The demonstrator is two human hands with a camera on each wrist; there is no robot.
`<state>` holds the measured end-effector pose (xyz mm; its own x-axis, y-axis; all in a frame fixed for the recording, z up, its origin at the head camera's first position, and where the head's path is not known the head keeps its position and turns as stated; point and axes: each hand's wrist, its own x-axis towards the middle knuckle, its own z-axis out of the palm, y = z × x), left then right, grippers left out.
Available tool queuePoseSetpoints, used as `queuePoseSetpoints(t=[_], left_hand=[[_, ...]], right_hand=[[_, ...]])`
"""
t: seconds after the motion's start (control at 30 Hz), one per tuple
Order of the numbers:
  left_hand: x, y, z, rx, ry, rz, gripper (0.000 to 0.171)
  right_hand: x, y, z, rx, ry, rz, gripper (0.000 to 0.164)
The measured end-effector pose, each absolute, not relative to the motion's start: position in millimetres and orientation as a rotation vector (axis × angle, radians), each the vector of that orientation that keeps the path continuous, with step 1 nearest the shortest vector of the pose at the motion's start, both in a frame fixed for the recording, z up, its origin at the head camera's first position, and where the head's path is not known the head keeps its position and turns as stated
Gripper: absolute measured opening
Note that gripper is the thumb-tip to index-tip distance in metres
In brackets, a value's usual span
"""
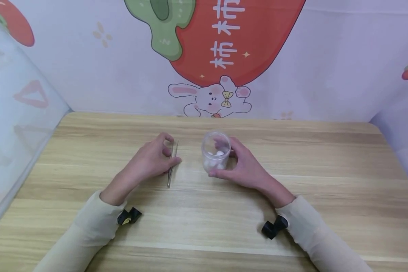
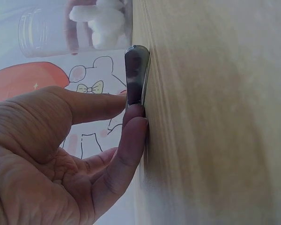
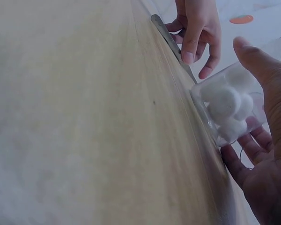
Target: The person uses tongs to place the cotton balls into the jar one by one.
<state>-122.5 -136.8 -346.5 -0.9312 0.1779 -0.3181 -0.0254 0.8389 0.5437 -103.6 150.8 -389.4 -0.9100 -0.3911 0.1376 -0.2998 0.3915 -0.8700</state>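
Observation:
A pair of metal tweezers [image 1: 169, 180] lies on the wooden table, its blunt end toward the person. My left hand [image 1: 151, 158] pinches it between thumb and fingers; the left wrist view shows the rounded end of the tweezers [image 2: 136, 70] past the fingertips. To the right stands a clear jar [image 1: 216, 145] with white cotton balls [image 1: 215, 163] inside and no lid on its mouth. My right hand [image 1: 244, 166] holds the jar from its right side, thumb in front and fingers behind. In the right wrist view the jar's base [image 3: 203, 112] rests on the table.
The light wooden table [image 1: 204, 226] ends at a printed cloth backdrop [image 1: 312, 75] with a rabbit and a large red fruit. Another cloth [image 1: 17, 113] hangs along the left side. A small black camera [image 1: 129, 216] sits at the left cuff, another camera [image 1: 274, 227] at the right.

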Motion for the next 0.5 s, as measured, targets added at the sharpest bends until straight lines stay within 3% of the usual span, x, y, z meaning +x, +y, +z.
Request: queuePoseSetpoints(t=[0.27,0.5], left_hand=[[-119,-137,-346,0.169,2.665,0.772,0.073],[-119,-146,-334,0.23,2.696,0.843,0.063]], right_hand=[[-102,159,-385,-0.656,2.555,-1.489,0.093],[-103,178,-369,-0.697,2.536,-1.324,0.103]])
